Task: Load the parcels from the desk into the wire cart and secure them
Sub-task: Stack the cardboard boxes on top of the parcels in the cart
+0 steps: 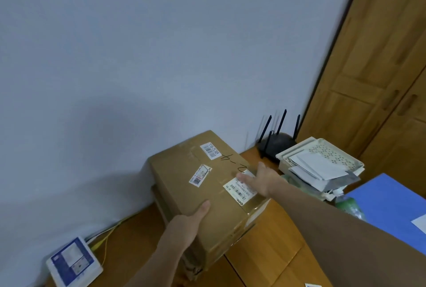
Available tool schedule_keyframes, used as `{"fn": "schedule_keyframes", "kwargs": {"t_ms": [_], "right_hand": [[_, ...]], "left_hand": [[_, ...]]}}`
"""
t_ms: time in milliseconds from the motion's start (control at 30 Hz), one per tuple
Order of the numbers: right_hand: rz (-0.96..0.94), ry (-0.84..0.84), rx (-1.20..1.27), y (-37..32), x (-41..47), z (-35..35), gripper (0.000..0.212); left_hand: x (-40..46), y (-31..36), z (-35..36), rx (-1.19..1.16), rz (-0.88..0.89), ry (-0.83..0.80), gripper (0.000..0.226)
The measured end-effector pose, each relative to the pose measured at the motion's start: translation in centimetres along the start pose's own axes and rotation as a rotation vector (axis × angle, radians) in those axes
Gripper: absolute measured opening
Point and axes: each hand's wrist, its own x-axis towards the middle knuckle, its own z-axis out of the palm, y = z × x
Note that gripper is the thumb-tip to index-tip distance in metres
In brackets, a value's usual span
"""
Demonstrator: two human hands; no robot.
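Two bare hands hold one large cardboard parcel (202, 185) above the wooden desk (272, 247), close to the pale wall. The left hand (187, 224) grips the near edge of the parcel, with the thumb lying flat on the top face and the other fingers hidden under the side. The right hand (260, 180) lies on the far right part of the top, with its fingers reaching over the right edge and its thumb stretched across a white shipping label (239, 191); so both hands are clamped on the parcel. The parcel is tilted, and its near lower corner hangs past the front part of the desk. A second brown box (158, 197) is partly visible behind and below it, against the wall. On the top face there are also a small barcode sticker (210, 150), a small coloured sticker (200, 175) and some handwritten marks. To the right, on the desk, stand a black router (274, 142) with upright antennas and a cream tray (332, 155) with papers in it. A blue folder (389, 206) lies at the right edge. A small white device (73, 262) with yellow cables (105, 243) sits at the left.
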Motion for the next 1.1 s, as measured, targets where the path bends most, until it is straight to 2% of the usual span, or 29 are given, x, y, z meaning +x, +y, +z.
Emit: {"fn": "schedule_keyframes", "kwargs": {"t_ms": [133, 300, 533, 667, 767, 967, 1100], "right_hand": [[0.073, -0.068, 0.172, 1.3, 2.4, 1.3, 0.134], [0.087, 0.025, 0.247, 2.1, 2.9, 2.6, 0.141], [0.083, 0.063, 0.241, 1.7, 1.6, 2.7, 0.135], [0.08, 0.071, 0.238, 1.8, 1.4, 2.8, 0.124], [0.08, 0.073, 0.237, 1.8, 1.5, 2.9, 0.124], [0.126, 0.066, 0.198, 2.1, 0.7, 2.9, 0.132], [0.204, 0.057, 0.259, 3.2, -1.4, 3.0, 0.121]], "left_hand": [[1.3, -1.0, 0.8, -0.255, -0.042, -0.027, 0.126], [1.3, -1.0, 1.0, -0.266, 0.006, 0.009, 0.132], [0.1, -1.0, 1.2, -0.287, 0.003, 0.033, 0.132], [0.2, -1.0, 1.2, -0.335, -0.018, 0.052, 0.11], [0.3, -1.1, 1.3, -0.344, -0.027, 0.058, 0.096], [0.1, -1.1, 1.2, -0.304, -0.035, 0.072, 0.104], [-0.4, -0.6, 0.7, -0.293, 0.003, 0.025, 0.108]]}}
